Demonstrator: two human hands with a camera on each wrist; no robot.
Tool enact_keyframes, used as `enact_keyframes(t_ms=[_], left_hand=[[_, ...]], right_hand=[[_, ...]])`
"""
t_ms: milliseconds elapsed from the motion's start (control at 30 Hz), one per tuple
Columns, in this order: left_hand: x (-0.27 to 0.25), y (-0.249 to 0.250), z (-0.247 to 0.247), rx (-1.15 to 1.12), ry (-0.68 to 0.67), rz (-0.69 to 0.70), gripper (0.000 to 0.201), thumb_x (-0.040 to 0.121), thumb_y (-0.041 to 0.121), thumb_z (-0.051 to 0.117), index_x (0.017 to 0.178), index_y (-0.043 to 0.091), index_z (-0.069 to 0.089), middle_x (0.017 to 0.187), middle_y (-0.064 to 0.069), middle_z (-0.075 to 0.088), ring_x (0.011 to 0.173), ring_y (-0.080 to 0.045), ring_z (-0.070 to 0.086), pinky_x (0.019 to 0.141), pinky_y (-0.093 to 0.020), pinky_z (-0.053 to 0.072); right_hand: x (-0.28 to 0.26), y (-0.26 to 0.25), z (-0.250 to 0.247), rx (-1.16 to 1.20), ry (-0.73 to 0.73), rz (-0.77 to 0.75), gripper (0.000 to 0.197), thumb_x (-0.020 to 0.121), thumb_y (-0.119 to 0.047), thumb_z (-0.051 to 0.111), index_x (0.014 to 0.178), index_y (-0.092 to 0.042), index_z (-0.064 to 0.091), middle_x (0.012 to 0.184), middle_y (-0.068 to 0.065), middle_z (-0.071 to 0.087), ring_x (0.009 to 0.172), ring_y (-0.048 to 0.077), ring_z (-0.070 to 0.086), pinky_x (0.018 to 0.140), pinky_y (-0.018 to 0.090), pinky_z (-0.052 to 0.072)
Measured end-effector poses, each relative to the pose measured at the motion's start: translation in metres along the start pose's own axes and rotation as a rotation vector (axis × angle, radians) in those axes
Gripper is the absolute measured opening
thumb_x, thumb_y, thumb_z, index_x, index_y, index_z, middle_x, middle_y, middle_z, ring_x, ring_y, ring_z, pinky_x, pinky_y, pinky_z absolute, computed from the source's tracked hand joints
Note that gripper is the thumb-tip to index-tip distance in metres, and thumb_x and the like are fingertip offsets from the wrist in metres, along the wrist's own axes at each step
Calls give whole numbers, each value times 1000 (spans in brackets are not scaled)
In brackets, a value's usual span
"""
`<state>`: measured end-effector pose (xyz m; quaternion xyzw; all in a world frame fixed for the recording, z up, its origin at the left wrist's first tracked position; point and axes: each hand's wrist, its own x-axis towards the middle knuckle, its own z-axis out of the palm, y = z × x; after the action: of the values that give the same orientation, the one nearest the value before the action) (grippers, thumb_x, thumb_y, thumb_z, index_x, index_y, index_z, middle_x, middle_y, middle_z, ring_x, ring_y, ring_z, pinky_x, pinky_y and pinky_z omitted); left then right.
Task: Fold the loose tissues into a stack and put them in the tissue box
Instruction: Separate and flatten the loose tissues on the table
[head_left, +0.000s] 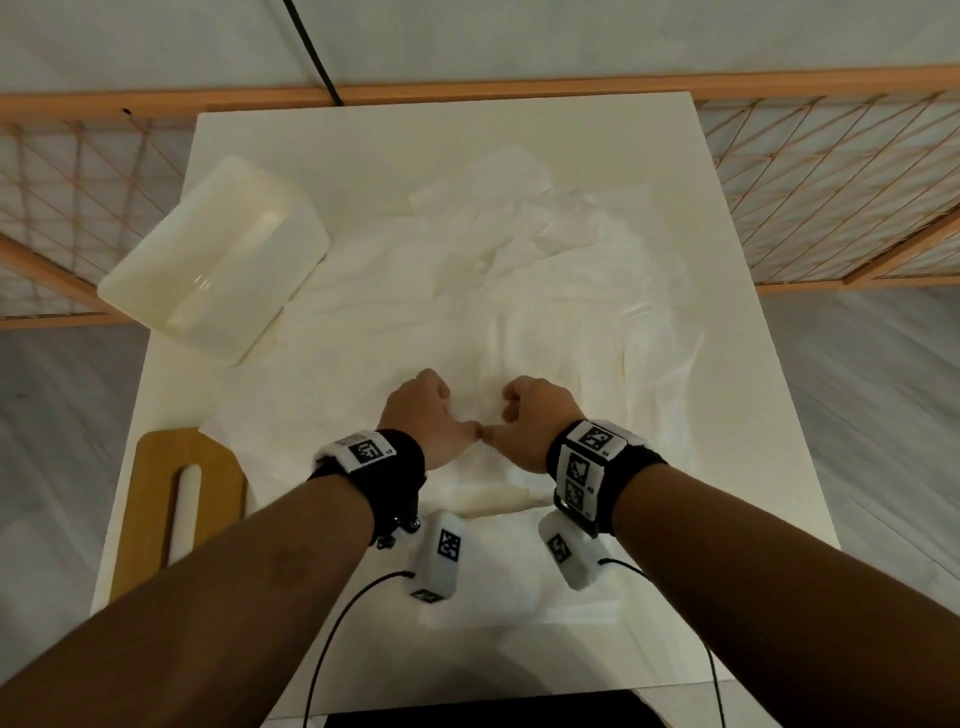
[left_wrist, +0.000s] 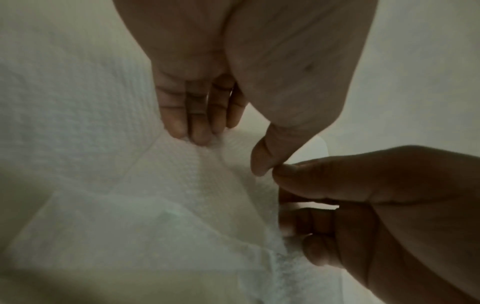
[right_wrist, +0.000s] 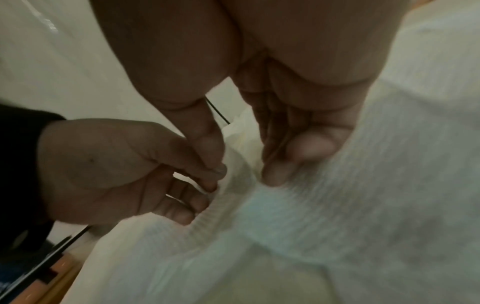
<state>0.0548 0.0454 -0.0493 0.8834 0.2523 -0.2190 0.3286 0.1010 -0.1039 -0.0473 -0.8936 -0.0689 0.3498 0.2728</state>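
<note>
While tissues (head_left: 519, 291) lie spread and rumpled over the bench (head_left: 737, 395), barely begun. Left hand (head_left: 423, 415) and right hand (head_left: 535, 421) side by side, thumbs touching, fingers (left_wrist: 197, 123) curled and pinching one sheet near the front edge. No folded stack visible. Box (head_left: 213, 260) open at the back left corner, apparently empty; lid (head_left: 182, 499) beside. Folding, stacking, boxing all left.

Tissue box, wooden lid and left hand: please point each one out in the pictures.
tissue box (head_left: 218, 254), head view, on its pale side wall.
wooden lid (head_left: 156, 499), head view, on the wood beside its slot.
left hand (head_left: 423, 415), head view, on its back.
</note>
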Motion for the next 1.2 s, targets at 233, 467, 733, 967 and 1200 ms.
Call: enact_keyframes(t_ms=[233, 467, 733, 967, 1200], left_hand=[[-2, -12, -5, -423, -14, -95, 33, 73, 29, 75, 103, 19, 66, 95, 0, 71, 96, -23, 68, 82, -37, 57], [-8, 17, -16, -740, 46, -157, 32, 75, 41, 80, 77, 11, 69, 70, -2, 72, 72, -25, 72, 75, -39, 60], [-12, 28, -19, -1118, -192, -155, 27, 88, -3, 64, 114, -2, 70, 108, -19, 76, 102, -38, 72, 92, -50, 57], [-1, 18, -5, -821, -15, -203, 23, 83, 6, 78, 105, 8, 71, 98, -10, 77, 88, -30, 75, 81, -44, 62], [6, 9, 0, -704, 41, -102, 9, 90, 19, 76, 96, 13, 72, 91, -2, 76, 84, -21, 73, 67, -32, 58]], right_hand=[[1, -16, 12, 73, -29, 21, 24, 85, -33, 79, 76, -18, 62, 76, -3, 62, 65, 12, 56, 58, 23, 47], [-22, -24, 8, 138, 49, -314, 24, 83, -38, 82, 70, -28, 65, 89, -14, 58, 80, 1, 55, 75, 20, 45], [-13, 11, -24, 934, 11, 132, 48, 79, -42, 79, 111, -12, 61, 112, 12, 71, 96, 28, 71, 77, 46, 62], [1, 32, -22, 904, 14, 162, 46, 80, -24, 88, 116, -12, 63, 89, 7, 77, 73, 22, 73, 74, 41, 62], [9, 27, -14, 711, 31, 122, 26, 83, -36, 84, 94, -16, 73, 74, -2, 73, 62, 11, 67, 58, 29, 50]])
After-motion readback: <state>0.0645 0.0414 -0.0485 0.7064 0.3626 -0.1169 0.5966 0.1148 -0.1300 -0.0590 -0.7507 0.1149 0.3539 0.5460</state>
